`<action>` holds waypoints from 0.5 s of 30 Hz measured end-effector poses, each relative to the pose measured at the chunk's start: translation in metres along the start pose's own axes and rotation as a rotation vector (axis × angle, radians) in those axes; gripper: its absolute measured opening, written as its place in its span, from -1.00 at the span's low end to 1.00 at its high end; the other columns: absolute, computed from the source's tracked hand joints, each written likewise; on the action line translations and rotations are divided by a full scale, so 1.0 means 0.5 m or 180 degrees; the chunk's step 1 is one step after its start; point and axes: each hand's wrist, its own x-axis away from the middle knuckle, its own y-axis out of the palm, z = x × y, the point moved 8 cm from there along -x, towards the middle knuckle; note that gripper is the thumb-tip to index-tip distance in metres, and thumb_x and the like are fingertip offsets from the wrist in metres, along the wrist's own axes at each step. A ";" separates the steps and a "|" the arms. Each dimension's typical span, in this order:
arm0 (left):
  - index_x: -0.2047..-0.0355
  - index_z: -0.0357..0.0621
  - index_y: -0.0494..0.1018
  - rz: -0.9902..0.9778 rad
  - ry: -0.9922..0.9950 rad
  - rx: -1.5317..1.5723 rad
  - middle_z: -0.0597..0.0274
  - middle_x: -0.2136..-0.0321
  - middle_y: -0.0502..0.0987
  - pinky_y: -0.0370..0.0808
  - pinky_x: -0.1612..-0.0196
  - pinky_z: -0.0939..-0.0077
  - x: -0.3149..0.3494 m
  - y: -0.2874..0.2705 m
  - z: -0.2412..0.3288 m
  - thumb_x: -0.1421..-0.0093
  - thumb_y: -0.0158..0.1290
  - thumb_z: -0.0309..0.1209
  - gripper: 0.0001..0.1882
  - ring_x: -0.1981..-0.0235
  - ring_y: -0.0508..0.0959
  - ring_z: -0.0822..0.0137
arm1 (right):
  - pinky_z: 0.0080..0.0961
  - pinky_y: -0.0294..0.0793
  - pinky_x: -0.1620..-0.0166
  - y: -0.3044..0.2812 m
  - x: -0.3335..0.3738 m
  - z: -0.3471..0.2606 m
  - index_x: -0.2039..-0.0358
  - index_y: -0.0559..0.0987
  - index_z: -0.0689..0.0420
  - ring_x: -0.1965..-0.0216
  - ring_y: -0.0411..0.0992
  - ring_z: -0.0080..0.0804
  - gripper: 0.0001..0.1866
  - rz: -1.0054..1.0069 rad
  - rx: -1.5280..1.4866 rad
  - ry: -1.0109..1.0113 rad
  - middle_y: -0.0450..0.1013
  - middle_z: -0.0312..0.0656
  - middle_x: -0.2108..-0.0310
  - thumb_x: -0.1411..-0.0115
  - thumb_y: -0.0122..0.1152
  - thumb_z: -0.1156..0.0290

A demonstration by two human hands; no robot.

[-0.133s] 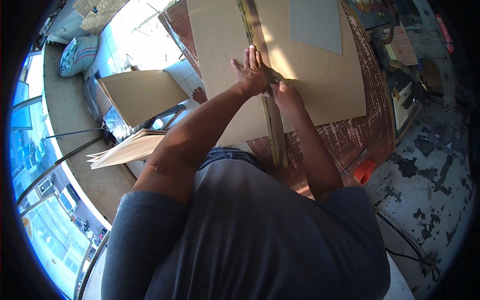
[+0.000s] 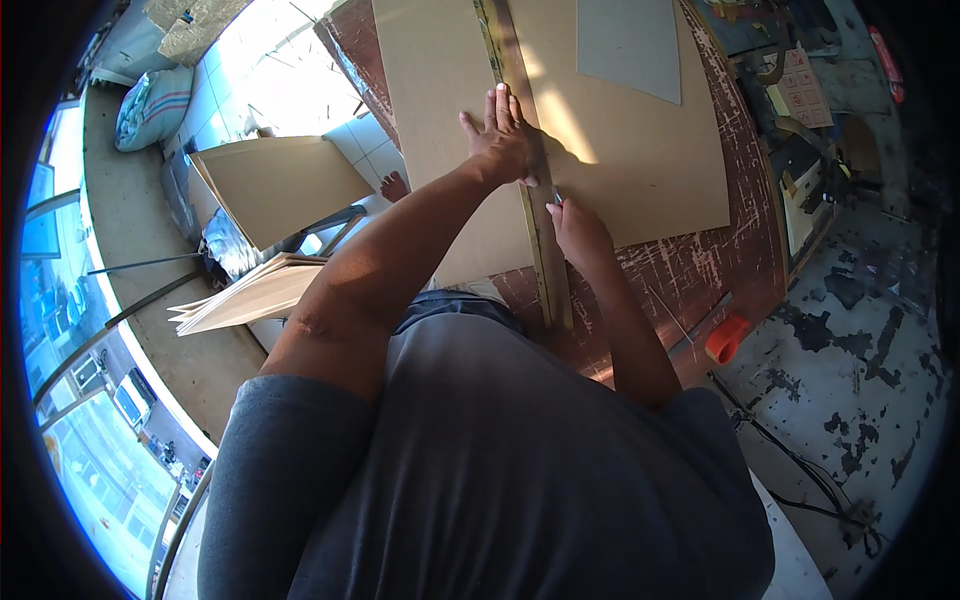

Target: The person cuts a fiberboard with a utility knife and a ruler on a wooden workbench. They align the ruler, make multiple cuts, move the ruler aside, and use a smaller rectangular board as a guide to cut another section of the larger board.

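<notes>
The left hand (image 2: 505, 140) lies flat with fingers spread, pressing down on a long straightedge (image 2: 530, 190) that runs across a tan board (image 2: 640, 170) toward the person. The right hand (image 2: 578, 228) is closed around a small knife (image 2: 556, 199), of which only a short metal tip shows above the fist, set against the straightedge's right side just below the left hand.

The main risk, as I judge it, is the straightedge sliding: it is held at one spot only, well up from its near end, so a sideways push from the blade could swing the free end and send the cut off line. The left fingertips sit close to the cutting side (the little finger looks nearest), so a blade that climbs over the edge could reach them. The pull comes toward the body, and a slip past the board's near edge could run onto the table (image 2: 690, 270) or toward the torso.

The board is a large, thin, plain tan sheet lying flat on the worn red table, its near edge just short of the right wrist and its right edge well in from the table's right edge. A smaller grey sheet (image 2: 628, 45) lies on its far right part. An orange tool (image 2: 727, 338) rests at the table's near right edge. More boards (image 2: 280, 185) lean off the table's left side.
</notes>
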 end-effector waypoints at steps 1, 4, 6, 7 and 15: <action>-0.43 -0.49 -0.40 0.0004 0.0024 -0.0001 -0.22 -0.48 -0.54 -0.13 -0.33 -0.61 -0.001 0.001 0.001 0.22 0.48 0.15 0.60 -0.52 -0.46 -0.09 | 0.13 0.48 0.18 0.006 0.037 0.006 0.25 0.50 0.27 0.24 0.53 0.30 -0.54 -0.0043 -0.0004 0.0027 0.54 0.25 0.33 -0.45 -0.08 0.06; -0.43 -0.50 -0.39 0.0014 0.0062 -0.0133 -0.28 -0.47 -0.56 -0.04 -0.31 -0.61 -0.006 0.003 -0.004 0.20 0.45 0.20 0.59 -0.51 -0.44 -0.16 | 0.15 0.47 0.18 0.033 0.122 0.036 0.25 0.49 0.26 0.25 0.52 0.30 -0.52 -0.0215 -0.0103 0.0275 0.54 0.24 0.34 -0.45 -0.09 0.04; -0.43 -0.49 -0.39 0.0030 0.0162 -0.0105 -0.28 -0.47 -0.55 -0.04 -0.31 -0.61 -0.009 0.007 0.003 0.20 0.45 0.21 0.59 -0.51 -0.43 -0.18 | 0.15 0.47 0.16 0.053 0.175 0.068 0.24 0.49 0.26 0.25 0.52 0.29 -0.52 -0.0293 -0.0226 0.0573 0.54 0.24 0.34 -0.46 -0.10 0.03; -0.43 -0.48 -0.38 0.0049 0.0183 -0.0048 -0.28 -0.47 -0.55 -0.04 -0.30 -0.62 -0.012 0.006 0.001 0.19 0.44 0.22 0.58 -0.51 -0.42 -0.19 | 0.14 0.46 0.16 0.060 0.194 0.078 0.25 0.50 0.26 0.25 0.52 0.28 -0.51 -0.0213 -0.0318 0.0546 0.54 0.24 0.33 -0.46 -0.10 0.02; -0.47 -0.37 -0.30 0.0519 0.0379 0.0081 -0.15 -0.50 -0.45 -0.04 -0.38 -0.43 0.005 0.001 -0.017 0.21 0.45 0.21 0.55 -0.53 -0.33 -0.03 | -0.01 0.44 0.15 0.056 0.318 0.125 0.23 0.50 0.28 0.19 0.49 0.28 -0.56 0.0327 -0.1222 0.1031 0.52 0.23 0.30 -0.45 -0.02 0.07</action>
